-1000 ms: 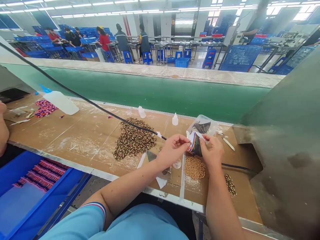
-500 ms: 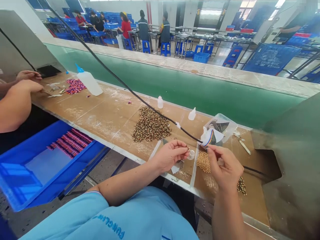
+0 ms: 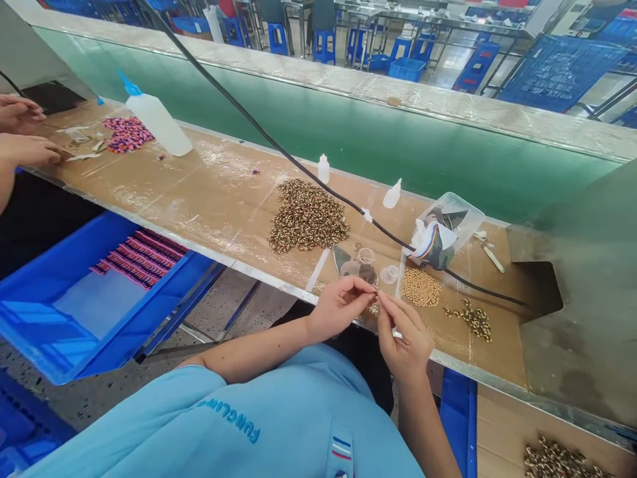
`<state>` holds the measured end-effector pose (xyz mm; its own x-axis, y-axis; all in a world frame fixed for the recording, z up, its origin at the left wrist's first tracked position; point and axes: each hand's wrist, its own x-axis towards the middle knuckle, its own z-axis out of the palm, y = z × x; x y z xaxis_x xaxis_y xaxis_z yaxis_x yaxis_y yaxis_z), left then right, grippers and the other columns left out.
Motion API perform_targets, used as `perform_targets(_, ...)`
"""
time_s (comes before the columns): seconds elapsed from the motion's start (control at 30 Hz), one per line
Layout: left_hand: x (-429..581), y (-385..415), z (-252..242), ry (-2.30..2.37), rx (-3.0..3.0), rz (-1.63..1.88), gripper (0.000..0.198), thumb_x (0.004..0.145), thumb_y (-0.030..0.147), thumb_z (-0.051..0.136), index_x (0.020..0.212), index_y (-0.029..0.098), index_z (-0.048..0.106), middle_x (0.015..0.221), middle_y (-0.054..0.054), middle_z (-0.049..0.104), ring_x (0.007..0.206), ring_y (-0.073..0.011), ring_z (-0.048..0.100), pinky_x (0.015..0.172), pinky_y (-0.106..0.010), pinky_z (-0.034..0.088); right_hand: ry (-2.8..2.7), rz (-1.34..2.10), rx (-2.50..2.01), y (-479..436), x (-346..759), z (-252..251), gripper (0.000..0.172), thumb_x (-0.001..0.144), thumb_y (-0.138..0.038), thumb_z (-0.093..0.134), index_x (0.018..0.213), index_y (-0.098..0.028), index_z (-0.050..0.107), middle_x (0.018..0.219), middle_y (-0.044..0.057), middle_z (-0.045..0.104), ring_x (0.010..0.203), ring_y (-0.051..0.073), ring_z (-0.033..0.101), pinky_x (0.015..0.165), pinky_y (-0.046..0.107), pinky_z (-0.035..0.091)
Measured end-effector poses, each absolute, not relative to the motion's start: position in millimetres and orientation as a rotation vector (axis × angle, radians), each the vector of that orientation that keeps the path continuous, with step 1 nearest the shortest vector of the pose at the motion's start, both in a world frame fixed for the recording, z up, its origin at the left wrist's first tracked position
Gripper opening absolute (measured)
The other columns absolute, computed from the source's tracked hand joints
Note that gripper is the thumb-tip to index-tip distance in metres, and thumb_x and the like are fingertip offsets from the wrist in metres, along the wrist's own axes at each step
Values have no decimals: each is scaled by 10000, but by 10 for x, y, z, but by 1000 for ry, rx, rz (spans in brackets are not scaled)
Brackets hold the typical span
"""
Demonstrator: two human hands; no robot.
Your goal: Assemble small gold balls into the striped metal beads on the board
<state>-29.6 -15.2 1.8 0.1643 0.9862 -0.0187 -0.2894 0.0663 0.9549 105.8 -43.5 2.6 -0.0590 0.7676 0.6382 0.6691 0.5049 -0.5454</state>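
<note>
My left hand [image 3: 343,305] pinches a tiny dark-and-gold piece between thumb and forefinger, above the front edge of the bench. The fingertips of my right hand [image 3: 405,335] are closed and meet the left fingertips at that piece; whether they grip it or something smaller is hidden. Just beyond them lie a small clear round dish [image 3: 389,275] and a camouflage cloth [image 3: 348,263]. A pile of tan beads [image 3: 421,287] is to the right, with a small heap of dark-and-gold pieces [image 3: 476,323] beyond it. A larger pile of gold-and-dark pieces [image 3: 308,218] lies to the left.
A black cable [image 3: 279,147] crosses over the bench. Small white bottles [image 3: 323,170] and a clear plastic box [image 3: 462,212] stand at the back. A large blue-capped bottle [image 3: 159,124] and a co-worker's hands [image 3: 30,147] are left. A blue bin [image 3: 99,332] sits below.
My right hand has moved left and down from above the tan beads to meet my left hand. The view has tilted downward, and the co-worker's hands have shifted.
</note>
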Motion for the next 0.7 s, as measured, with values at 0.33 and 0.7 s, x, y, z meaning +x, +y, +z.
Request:
perform_targets(0.33,-494,-223,-215,989,1413,1228,84,771,265,631,791,208,690,856,-62,713,798,-155,656,791,-281,516,-1592,307,-1333,-544,895,-84,129,844,-192,583,943,-211,663,826,16,699,636,104,627,589,228,530)
perform_targets(0.7,-586,-147,-378,766,1804,1367,101,846,154,547,910,153,625,975,-95,721,910,-134,685,801,-235,549,-1736,76,-1210,-459,925,-191,127,816,-138,628,905,-228,640,898,23,700,830,131,664,710,253,554)
